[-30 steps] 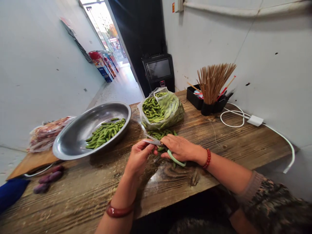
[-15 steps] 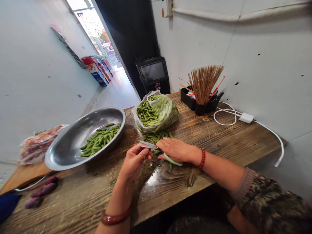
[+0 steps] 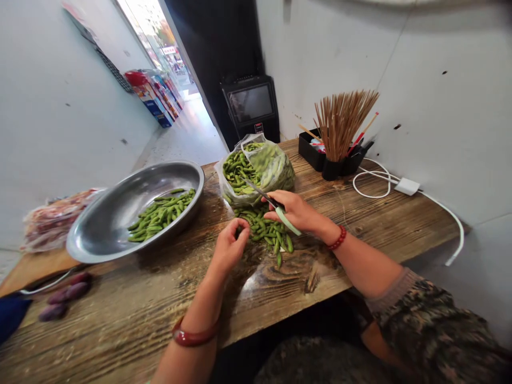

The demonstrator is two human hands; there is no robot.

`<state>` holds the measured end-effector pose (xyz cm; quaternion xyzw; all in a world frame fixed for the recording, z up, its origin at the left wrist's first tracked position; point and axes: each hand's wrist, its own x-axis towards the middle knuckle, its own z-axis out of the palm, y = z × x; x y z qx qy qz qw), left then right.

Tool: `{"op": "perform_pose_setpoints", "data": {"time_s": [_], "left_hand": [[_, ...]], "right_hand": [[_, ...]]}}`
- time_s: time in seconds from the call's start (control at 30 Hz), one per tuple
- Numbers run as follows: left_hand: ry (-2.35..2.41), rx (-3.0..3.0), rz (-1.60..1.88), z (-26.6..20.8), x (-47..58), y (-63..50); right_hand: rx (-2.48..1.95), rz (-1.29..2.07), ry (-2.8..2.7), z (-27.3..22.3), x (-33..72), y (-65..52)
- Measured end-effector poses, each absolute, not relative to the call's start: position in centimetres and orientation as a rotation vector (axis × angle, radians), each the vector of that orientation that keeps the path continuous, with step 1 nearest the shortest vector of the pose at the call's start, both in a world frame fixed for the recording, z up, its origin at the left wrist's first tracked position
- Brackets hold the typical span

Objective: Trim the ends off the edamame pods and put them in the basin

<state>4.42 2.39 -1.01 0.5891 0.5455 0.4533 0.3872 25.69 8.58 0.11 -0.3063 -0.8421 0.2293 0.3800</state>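
Right hand [image 3: 298,210] grips scissors [image 3: 276,205], blades near a plastic bag [image 3: 280,165] that a forward push could tear; left hand [image 3: 232,242] curls, contents unclear, beside loose pods [image 3: 272,230] on the surface [image 3: 160,293].

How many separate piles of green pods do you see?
3: one pile in the metal bowl, another pile in the plastic bag, and a loose pile on the table. Others may be hidden behind the right hand.

your wooden table [image 3: 140,314] holds, left to right: purplish oblong produce [image 3: 77,290], blurred; steel basin [image 3: 106,216]; plastic bag of edamame [image 3: 285,178], loose edamame pods [image 3: 276,234] at its foot nearer you; black desk organizer [image 3: 310,153]; white cable [image 3: 407,186].
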Motion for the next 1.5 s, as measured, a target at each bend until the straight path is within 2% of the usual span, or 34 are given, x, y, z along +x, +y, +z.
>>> {"op": "perform_pose_setpoints", "data": {"time_s": [0.13, 0.4, 0.53, 0.87, 1.5], "left_hand": [[1.481, 1.813, 1.025, -1.6, 5.4, 2.3], [1.489, 1.874, 0.962, -2.2, 6.0, 2.5], [1.526, 1.713, 1.053, -1.5, 4.7, 2.5], [1.207, 1.099, 1.191, 0.7, 3.8, 1.3], [1.269, 1.403, 1.151, 0.6, 3.5, 1.3]], "right_hand": [[-0.793, 0.688, -2.043, -0.1, 25.3, 8.5], [-0.762, 0.711, -2.138, -0.5, 24.7, 8.0], [-0.747, 0.702, -2.162, -0.4, 24.7, 7.9], [-0.736, 0.671, -2.333, -0.5, 24.7, 7.2], [-0.544, 0.612, -2.481, -0.3, 24.6, 6.6]]}}
